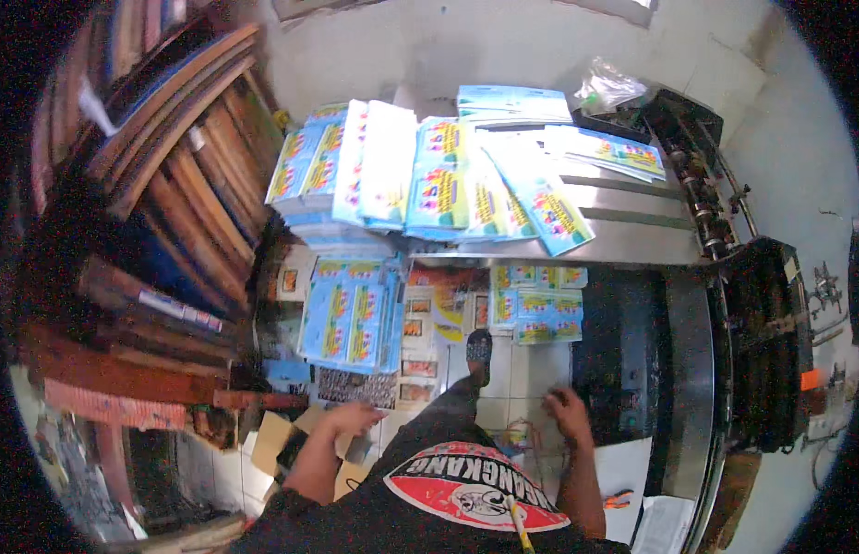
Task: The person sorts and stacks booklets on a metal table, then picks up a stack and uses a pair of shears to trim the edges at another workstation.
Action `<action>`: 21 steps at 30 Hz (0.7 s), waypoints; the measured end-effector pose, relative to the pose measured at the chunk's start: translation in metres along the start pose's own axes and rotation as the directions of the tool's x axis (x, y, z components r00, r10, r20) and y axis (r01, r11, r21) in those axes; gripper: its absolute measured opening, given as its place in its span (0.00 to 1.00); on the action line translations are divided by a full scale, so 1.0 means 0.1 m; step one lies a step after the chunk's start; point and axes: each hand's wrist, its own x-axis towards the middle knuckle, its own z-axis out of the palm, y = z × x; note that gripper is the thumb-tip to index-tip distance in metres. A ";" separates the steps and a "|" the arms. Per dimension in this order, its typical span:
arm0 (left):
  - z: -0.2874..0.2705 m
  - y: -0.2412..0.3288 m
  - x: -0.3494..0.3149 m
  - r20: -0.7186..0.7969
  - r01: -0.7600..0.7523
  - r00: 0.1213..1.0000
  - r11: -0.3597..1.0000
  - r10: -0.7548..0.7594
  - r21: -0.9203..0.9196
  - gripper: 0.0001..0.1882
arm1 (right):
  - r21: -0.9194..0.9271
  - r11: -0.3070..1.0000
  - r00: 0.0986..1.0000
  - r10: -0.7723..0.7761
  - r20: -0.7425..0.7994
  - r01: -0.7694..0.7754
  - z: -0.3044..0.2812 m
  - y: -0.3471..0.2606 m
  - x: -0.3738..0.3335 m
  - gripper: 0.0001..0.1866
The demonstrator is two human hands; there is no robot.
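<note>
My left hand (354,418) hangs at my left side with its fingers stretched out, holding nothing. Below the bench front, the nearest pile to it is a stack of blue and yellow printed sheets (342,319). On my other side, my right hand (566,414) hangs over the tiled floor, fingers loosely bent and apart, with nothing visible in it. A smaller stack of printed sheets (537,309) lies beyond it. Ahead, more printed sheets (438,175) lie in piles on a metal table (632,238), some fanned out to the right. Neither hand touches the paper.
Wooden frames (194,185) lean in racks along the left. A dark machine with rollers (715,208) stands at the right. An open cardboard box (268,443) sits by my left arm, and orange-handled pliers (618,499) lie beyond my right forearm. Clear plastic (609,85) lies at the back.
</note>
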 end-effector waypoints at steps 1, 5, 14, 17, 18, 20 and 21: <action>-0.17 -0.01 0.08 -0.002 0.002 1.000 1.000 -0.002 0.015 0.19 | 0.015 1.000 1.000 -0.001 -0.003 0.001 0.11 -0.05 0.13 0.21; -1.33 1.99 0.45 -0.631 -0.145 0.774 0.984 0.049 -0.101 0.14 | -0.135 0.949 0.925 -0.308 -0.221 0.284 -0.80 -1.54 0.89 0.23; -2.23 3.63 2.23 -0.687 -0.312 0.697 0.950 0.205 -0.034 0.24 | -0.413 0.826 0.888 -0.453 -0.081 0.384 -0.82 -2.53 2.78 0.40; -1.53 3.68 2.91 -0.486 -0.113 0.804 0.890 0.342 0.441 0.42 | -0.565 0.729 0.870 -0.492 -0.038 0.387 -0.70 -2.54 3.15 0.47; -1.31 3.76 3.00 -0.514 0.044 0.778 0.784 0.362 0.619 0.43 | -0.626 0.674 0.866 -0.501 0.001 0.391 -0.67 -2.64 3.18 0.50; -1.02 3.81 3.17 -0.503 0.019 0.759 0.758 0.413 0.652 0.44 | -0.679 0.610 0.851 -0.523 0.042 0.409 -0.61 -2.69 3.23 0.51; -0.91 3.85 3.20 -0.497 0.013 0.739 0.728 0.454 0.685 0.45 | -0.714 0.546 0.833 -0.546 0.094 0.438 -0.61 -2.70 3.24 0.51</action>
